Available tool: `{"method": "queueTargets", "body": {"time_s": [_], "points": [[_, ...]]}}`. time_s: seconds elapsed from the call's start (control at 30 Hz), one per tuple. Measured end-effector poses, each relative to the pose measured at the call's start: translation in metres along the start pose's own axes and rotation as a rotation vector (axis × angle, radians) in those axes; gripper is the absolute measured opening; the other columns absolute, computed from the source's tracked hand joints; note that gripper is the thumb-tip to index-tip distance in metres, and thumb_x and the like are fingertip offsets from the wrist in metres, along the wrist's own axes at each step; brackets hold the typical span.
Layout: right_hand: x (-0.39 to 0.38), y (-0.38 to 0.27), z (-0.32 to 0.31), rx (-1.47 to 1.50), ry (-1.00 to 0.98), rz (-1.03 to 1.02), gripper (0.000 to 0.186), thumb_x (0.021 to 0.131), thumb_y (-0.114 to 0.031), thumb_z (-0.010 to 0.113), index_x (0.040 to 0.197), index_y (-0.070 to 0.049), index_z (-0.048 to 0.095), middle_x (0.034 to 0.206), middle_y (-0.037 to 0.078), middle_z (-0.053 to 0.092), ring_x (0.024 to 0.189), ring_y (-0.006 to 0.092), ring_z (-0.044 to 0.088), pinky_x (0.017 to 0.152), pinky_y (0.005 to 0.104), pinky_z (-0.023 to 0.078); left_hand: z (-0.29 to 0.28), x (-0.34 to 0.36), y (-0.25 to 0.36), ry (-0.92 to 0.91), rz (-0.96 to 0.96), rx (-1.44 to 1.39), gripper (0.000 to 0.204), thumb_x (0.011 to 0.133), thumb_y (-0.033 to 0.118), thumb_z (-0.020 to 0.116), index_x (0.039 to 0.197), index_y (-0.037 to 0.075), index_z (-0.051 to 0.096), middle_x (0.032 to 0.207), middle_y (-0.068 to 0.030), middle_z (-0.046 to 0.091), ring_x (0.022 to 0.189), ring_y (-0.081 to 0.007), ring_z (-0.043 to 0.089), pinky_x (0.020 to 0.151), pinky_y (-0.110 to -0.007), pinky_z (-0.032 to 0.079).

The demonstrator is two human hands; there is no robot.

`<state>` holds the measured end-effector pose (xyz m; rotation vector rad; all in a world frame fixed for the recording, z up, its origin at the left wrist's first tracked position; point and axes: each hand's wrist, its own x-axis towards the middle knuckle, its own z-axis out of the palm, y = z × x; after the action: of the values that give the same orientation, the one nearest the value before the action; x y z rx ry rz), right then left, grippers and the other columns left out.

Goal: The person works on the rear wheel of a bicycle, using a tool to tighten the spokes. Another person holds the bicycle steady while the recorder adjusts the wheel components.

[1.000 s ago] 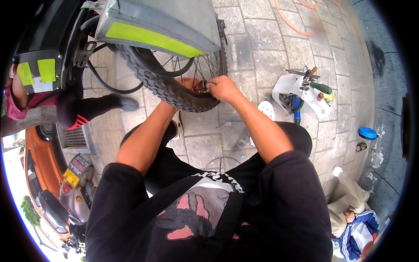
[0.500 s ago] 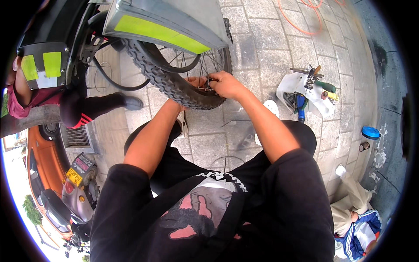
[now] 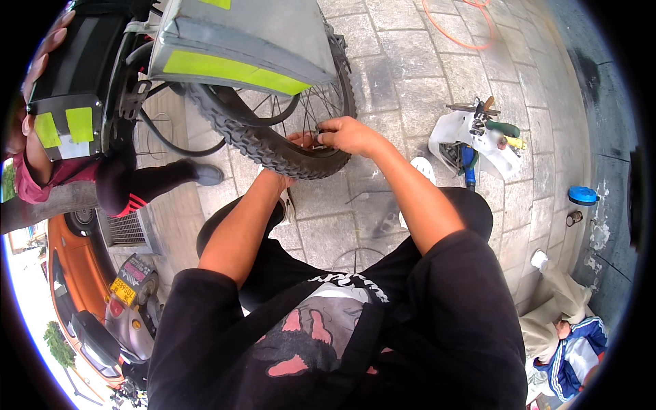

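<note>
Person sits low on stone paving, both arms reaching far to a bike wheel with a knobby black tyre. The wheel stands upright just beyond the person's knees, under a grey box with yellow-green strips. Right hand rests at the inner rim of the wheel, fingers bent and pinching something small at the spokes; what it is cannot be told. Left hand sits just left of the right one, touching the tyre's inner edge, mostly hidden behind the tyre and the right hand; whether its fingers are clenched or released cannot be told. Hands are nearly touching each other. To the right, well apart from the wheel, a white tool holder lies on the paving with a green-handled tool and a blue-handled one. Further right a blue lid. Far right, an orange hose. Left, another person's dark leg and shoe, plus an orange vehicle near left.
</note>
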<state>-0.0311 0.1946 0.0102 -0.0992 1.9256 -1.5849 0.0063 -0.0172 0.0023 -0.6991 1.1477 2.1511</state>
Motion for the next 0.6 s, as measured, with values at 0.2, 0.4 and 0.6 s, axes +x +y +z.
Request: {"method": "queueTargets", "body": {"time_s": [0.2,0.4,0.6], "points": [[-0.014,-0.022,0.008,-0.311,0.113,0.053,0.04,0.081,-0.031,0.078,0.103,0.002,0.072,0.107,0.024,0.072,0.106,0.0406,0.067,0.092,0.0438,0.053,-0.007,0.014,-0.004,-0.128,-0.043,-0.117,0.024,0.103,0.024,0.062,0.119,0.007,0.063,0.109,-0.004,0.071,0.092,-0.0149,0.07,0.08,-0.032,0.061],[-0.014,-0.025,0.009,-0.538,0.174,0.013,0.043,0.078,-0.037,0.077,0.101,-0.001,0.075,0.107,0.023,0.072,0.109,0.0384,0.067,0.094,0.0448,0.053,-0.026,0.024,0.001,-0.171,-0.124,-0.024,0.024,0.104,0.027,0.06,0.119,0.008,0.063,0.108,-0.0058,0.071,0.092,-0.0157,0.071,0.08,-0.032,0.061],[-0.016,-0.039,0.007,-0.587,0.121,0.076,0.036,0.081,-0.033,0.076,0.103,-0.003,0.076,0.105,0.021,0.073,0.104,0.0393,0.069,0.09,0.0449,0.055,-0.014,0.021,0.013,-0.285,-0.259,0.039,0.03,0.108,0.027,0.05,0.126,0.005,0.061,0.114,-0.0077,0.071,0.096,-0.0168,0.072,0.085,-0.032,0.061]]}}
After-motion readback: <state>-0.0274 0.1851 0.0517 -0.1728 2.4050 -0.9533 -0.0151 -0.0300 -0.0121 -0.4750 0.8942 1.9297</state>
